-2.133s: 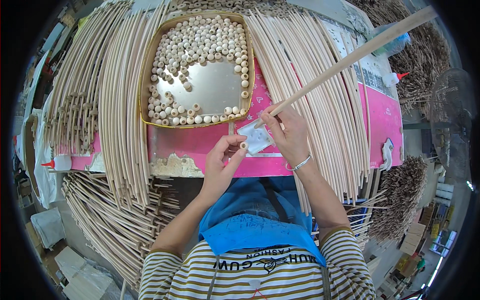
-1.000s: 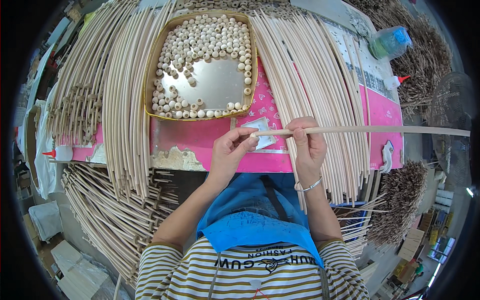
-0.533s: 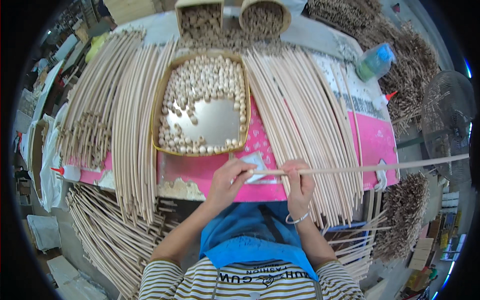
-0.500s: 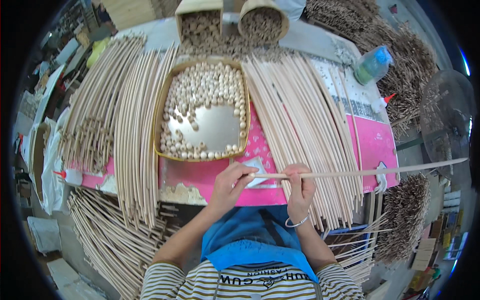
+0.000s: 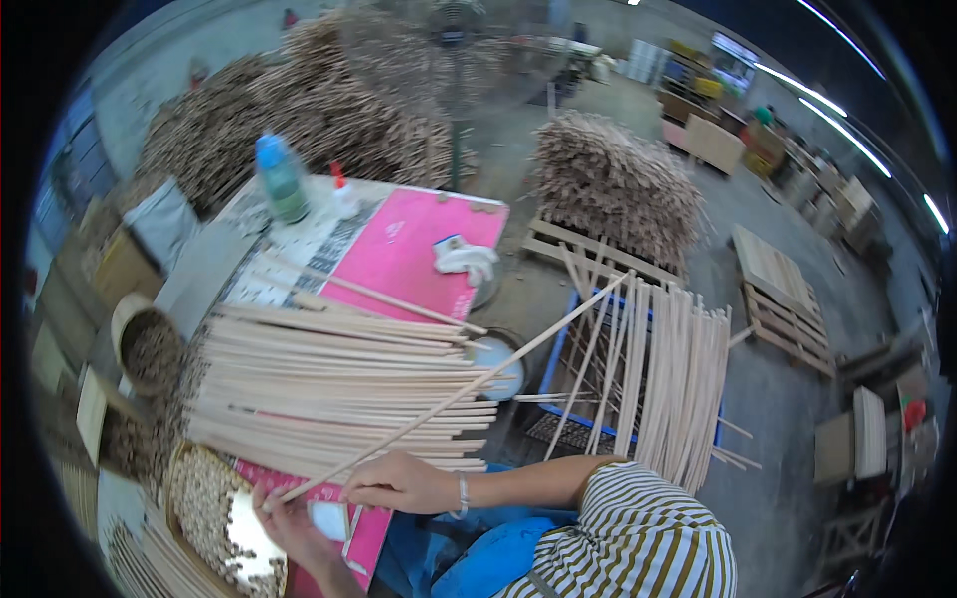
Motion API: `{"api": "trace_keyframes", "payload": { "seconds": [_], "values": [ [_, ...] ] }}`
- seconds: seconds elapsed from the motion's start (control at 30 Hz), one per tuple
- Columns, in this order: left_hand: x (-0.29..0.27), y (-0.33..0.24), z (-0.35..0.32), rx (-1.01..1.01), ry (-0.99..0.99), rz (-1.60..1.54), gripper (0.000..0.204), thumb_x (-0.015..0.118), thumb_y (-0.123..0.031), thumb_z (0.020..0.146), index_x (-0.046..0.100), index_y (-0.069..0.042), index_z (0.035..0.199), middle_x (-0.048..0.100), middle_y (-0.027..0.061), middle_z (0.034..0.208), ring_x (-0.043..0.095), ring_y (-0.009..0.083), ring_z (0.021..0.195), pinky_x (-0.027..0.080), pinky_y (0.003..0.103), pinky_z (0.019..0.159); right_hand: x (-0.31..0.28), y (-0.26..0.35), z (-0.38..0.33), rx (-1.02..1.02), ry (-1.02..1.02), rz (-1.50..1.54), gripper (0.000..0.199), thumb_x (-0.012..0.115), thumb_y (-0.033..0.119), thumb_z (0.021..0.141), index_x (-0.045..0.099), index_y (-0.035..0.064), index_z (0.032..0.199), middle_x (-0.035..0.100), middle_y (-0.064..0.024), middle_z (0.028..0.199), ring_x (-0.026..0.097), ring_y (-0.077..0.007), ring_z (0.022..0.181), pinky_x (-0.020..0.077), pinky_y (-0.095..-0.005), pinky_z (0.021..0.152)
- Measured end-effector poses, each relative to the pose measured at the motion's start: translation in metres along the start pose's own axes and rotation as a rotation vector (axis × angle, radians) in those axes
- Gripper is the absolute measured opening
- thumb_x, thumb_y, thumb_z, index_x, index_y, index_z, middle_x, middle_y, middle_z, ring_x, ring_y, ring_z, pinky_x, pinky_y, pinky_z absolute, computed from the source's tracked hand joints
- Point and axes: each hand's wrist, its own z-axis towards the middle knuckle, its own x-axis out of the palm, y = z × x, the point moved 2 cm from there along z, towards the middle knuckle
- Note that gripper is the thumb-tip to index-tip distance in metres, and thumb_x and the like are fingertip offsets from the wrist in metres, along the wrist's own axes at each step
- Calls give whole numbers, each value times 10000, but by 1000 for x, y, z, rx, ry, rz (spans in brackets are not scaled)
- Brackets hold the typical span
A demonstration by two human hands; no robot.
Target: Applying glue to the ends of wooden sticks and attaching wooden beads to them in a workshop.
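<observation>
A long pale wooden stick point(image 5: 478, 376) slants up across the view to the right. My left hand point(image 5: 296, 528) has its fingers closed around the stick's lower end, beside the bead tray. Just right of it, my right hand point(image 5: 404, 482) is curled closed against the stick; its fingertips are partly hidden. A bracelet circles the right wrist. The yellow-rimmed tray point(image 5: 221, 578) holds many round wooden beads point(image 5: 204, 503). Beyond my hands lies a wide row of similar sticks point(image 5: 329, 384) on the table. A small white pad point(image 5: 329, 519) lies beside my left hand.
A blue-capped bottle point(image 5: 282, 179), a red-tipped glue bottle point(image 5: 344, 194) and a white cloth point(image 5: 466, 259) stand or lie on the pink-covered table point(image 5: 394, 244). A blue crate point(image 5: 558, 364) with sticks point(image 5: 678, 389) stands to the right. A fan point(image 5: 454, 45) stands beyond the table.
My view has swung to the right, bringing the crate and workshop floor into sight. The stick remains in my hands and now slants upward in the picture. The bead tray shifts to the lower left.
</observation>
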Motion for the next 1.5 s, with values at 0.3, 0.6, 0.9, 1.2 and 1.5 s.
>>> {"api": "trace_keyframes", "payload": {
  "seconds": [0.3, 0.6, 0.9, 1.2, 1.5],
  "values": [
    [-28, -36, 57, 65, 105, 206, 353, 494, -165, 1055, 514, -31, 1381, 638, 62, 968, 640, 136, 897, 584, 263, 787, -160, -9, -132, -5, -233, -1012, 331, 725, 316, 846, 660, 133, 1114, 646, -45, 972, 624, -258, 945, 482, -400, 812],
    [-95, -88, 57, -32, -47, 262, 380, 431, -429, 1039, 593, -104, 926, 617, 61, 806, 669, 210, 731, 595, 399, 623, -129, -53, -103, 31, -40, -601, 242, 652, 277, 946, 726, 57, 1015, 695, -135, 900, 666, -333, 819, 521, -423, 694],
    [-83, -97, 37, 235, 77, 767, 765, 576, -163, 1003, 108, -142, 1607, 685, 151, 1169, 660, 243, 1060, 521, 366, 907, -162, -73, -122, 236, -414, -293, 254, 574, 172, 1029, 686, -15, 1161, 715, -147, 1019, 608, -142, 717, 463, -235, 580],
    [-201, -66, 39, -88, -180, 2081, 658, 715, -239, 812, 508, -245, 1437, 410, 126, 1514, 442, 371, 1367, 452, 565, 1021, -257, -186, -214, 66, -755, -796, 289, 609, 186, 999, 671, -51, 1153, 700, -197, 1001, 647, -278, 858, 540, -391, 767],
    [-216, -67, 40, 203, -337, 2028, 88, 714, -142, 807, 694, -64, 841, 591, 137, 1043, 693, 280, 839, 549, 413, 706, -230, -169, -188, -1, -519, -785, 294, 651, 144, 959, 654, -45, 1183, 695, -208, 1041, 653, -279, 854, 546, -387, 757]
  ]
}}
